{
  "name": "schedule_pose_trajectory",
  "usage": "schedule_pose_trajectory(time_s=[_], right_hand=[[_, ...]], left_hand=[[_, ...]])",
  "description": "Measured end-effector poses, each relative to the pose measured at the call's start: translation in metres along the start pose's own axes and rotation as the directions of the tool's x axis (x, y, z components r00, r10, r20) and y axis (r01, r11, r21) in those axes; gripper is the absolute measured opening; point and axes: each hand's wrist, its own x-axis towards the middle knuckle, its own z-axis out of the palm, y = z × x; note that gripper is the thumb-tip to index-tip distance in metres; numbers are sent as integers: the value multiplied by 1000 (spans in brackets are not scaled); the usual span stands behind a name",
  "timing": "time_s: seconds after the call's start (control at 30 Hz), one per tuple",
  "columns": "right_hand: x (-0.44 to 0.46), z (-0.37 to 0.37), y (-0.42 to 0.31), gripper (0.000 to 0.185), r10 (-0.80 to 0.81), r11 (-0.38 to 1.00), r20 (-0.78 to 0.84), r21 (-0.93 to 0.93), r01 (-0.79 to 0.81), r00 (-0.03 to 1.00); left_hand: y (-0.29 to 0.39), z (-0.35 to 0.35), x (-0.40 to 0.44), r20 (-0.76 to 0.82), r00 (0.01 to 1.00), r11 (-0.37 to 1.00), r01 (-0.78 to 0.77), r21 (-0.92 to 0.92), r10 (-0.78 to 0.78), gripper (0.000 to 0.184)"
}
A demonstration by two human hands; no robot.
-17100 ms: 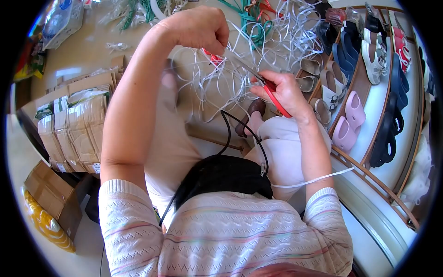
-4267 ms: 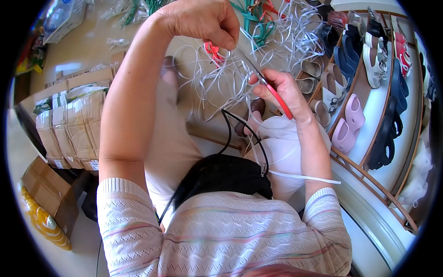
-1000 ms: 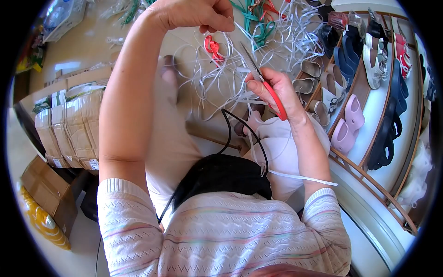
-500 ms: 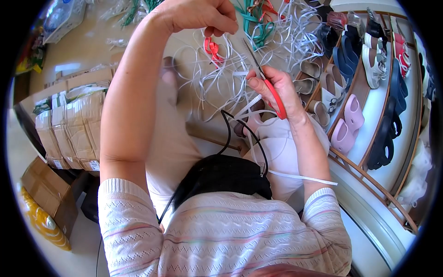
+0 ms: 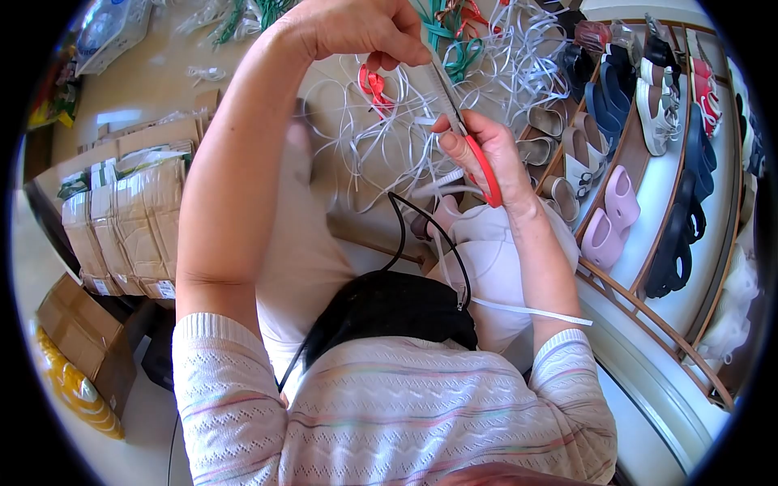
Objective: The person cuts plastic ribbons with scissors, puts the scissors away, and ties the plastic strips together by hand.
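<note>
My right hand (image 5: 504, 154) is closed around red-handled scissors (image 5: 485, 174), whose blades point up and away from me. At the top of the view, my left hand (image 5: 361, 28) is closed, its thumb and fingertips pinched near the scissor tips. A pale, textured strip (image 5: 442, 87) runs from these fingertips along the blades toward my right hand. Its exact contact with the blades is hard to make out. Below my right hand, a blurred white strip trails over my knee. Another white strip (image 5: 531, 310) lies across my lap and right forearm.
Tangled white ribbons (image 5: 519, 73) spread over the floor ahead, with a red ribbon (image 5: 374, 85) and green strands (image 5: 462, 61) among them. A shoe rack (image 5: 636, 306) with several pairs of shoes stands close on the right. Taped cardboard boxes (image 5: 130, 219) are at the left.
My left hand has moved slightly right and down to the scissor tips. The pale strip now stretches along the blades. My right hand and the scissors have barely shifted.
</note>
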Motion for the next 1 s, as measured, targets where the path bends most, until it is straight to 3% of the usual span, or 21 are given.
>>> schedule_pose_trajectory(time_s=[0.2,0.3,0.4,0.6,0.7,0.8,1.0], right_hand=[[1,2,-2,26,-5,998,-25,58,7,1000],[3,2,0,25,-34,996,-32,76,36,999],[4,3,-2,25,-79,996,-49,30,81,996],[2,0,-1,27,-46,997,-97,-68,40,994],[2,0,-1,28,-50,999,-100,-23,48,994],[3,1,-3,29,-107,994,-98,-2,107,989],[5,-1,-2,28,-144,989,-137,-55,138,980]], left_hand=[[-1,0,1,17,996,994,-85,-62,87,16],[4,4,0,27,998,998,-50,-45,52,16],[0,9,3,40,998,989,-35,-143,41,16],[11,8,-1,23,998,988,-59,-141,63,17],[6,15,7,-47,999,995,-31,-90,27,17],[2,20,10,-21,1000,982,-17,-187,14,18],[6,29,14,-28,1000,987,0,-160,-5,16]])
